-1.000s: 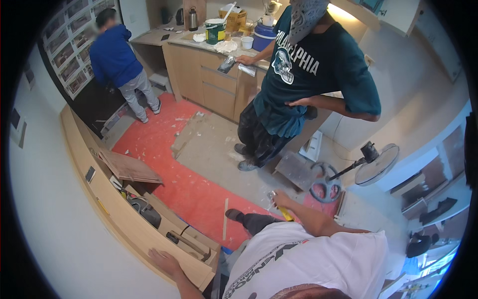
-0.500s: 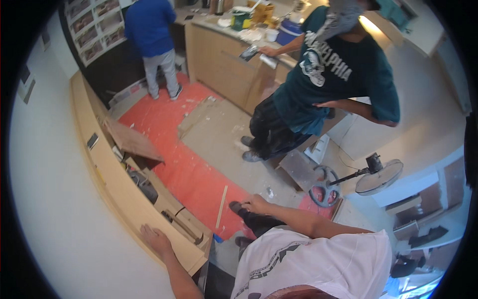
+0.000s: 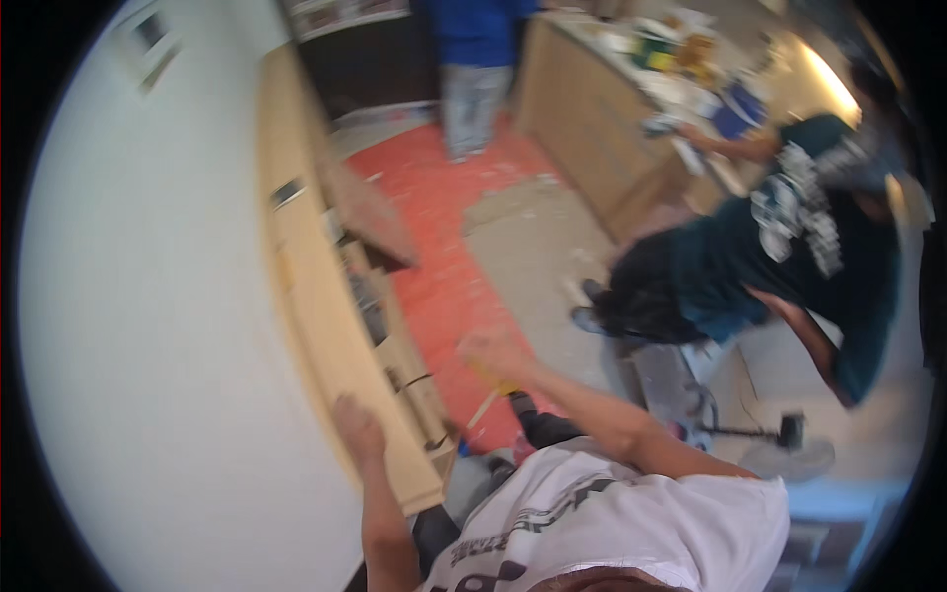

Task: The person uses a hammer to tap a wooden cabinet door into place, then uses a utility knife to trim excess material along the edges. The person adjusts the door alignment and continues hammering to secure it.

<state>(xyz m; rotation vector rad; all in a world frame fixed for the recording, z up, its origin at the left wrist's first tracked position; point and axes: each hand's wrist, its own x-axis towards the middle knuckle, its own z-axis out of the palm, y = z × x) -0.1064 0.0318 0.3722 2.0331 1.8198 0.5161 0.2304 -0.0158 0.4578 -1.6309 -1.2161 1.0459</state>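
My left hand (image 3: 360, 426) rests on the pale wooden ledge (image 3: 340, 345) along the white wall, near its close end. Its fingers are blurred but seem laid out on the wood, with nothing seen in them. My right hand (image 3: 493, 355) is raised over the red floor covering, closed and smeared by motion. A small yellow thing (image 3: 501, 381) shows at its underside; its kind cannot be made out. Below that hand a thin wooden strip (image 3: 481, 408) lies on the floor. Farther along the ledge lies a dark phone-like object (image 3: 287, 192).
Under the ledge, an open shelf (image 3: 395, 365) holds tools, and a loose board (image 3: 363, 212) leans out from it. One person in dark green (image 3: 730, 257) stands at right by a cluttered counter (image 3: 582, 128); another in blue (image 3: 473, 59) stands at the back. A fan (image 3: 789, 449) stands low right.
My view has swung, so the room appears shifted right. My right hand has lifted away from my leg and moved forward, and something yellow now shows at it. My left hand stays on the ledge.
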